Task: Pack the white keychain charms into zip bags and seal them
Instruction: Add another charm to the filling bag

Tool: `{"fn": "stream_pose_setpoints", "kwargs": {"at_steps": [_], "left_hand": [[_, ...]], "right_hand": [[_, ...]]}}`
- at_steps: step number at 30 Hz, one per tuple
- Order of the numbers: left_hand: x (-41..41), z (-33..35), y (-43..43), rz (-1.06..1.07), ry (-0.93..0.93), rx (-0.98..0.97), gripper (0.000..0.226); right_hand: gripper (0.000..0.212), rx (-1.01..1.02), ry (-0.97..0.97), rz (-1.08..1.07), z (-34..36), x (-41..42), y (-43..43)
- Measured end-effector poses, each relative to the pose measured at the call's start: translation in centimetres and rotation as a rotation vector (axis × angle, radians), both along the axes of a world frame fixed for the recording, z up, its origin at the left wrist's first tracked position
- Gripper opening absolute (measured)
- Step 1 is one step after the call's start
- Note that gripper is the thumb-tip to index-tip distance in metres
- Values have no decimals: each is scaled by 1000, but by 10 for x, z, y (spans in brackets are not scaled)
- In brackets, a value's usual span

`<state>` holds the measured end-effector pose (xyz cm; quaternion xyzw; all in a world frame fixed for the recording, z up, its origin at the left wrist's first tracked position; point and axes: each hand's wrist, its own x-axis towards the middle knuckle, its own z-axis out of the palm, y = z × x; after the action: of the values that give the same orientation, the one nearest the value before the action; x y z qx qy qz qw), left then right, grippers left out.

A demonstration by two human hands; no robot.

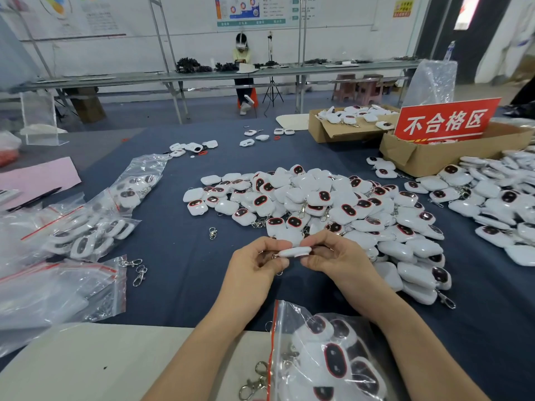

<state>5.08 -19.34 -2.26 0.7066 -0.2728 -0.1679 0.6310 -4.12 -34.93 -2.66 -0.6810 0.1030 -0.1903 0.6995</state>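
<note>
Bright, diffuse indoor light, shadows faint & soft, glare on zip bags (58,290) at left, strong fisheye bend at edges, bg workbench (202,73) slightly soft, corners blurry

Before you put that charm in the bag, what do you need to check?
1. Grip on charm: ok, left hand and right hand pinch its ends.
2. Charm's face clean: cannot tell, it is edge-on.
3. Bag within reach: ok, it lies just below the hands.
4. Bag mouth open: cannot tell.
5. More charms ready: ok, the pile sits right behind the hands.
</note>
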Motion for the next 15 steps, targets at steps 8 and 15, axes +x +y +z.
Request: {"fn": "stream_pose_setpoints", "kwargs": {"at_steps": [8,15], "left_hand": [[-5,7,3,3,17,-50,34],[-10,23,50,52,162,34,23]], "right_hand": [[38,-6,-20,-1,2,-1,1],[16,-245,149,85,22,-5,0]]}}
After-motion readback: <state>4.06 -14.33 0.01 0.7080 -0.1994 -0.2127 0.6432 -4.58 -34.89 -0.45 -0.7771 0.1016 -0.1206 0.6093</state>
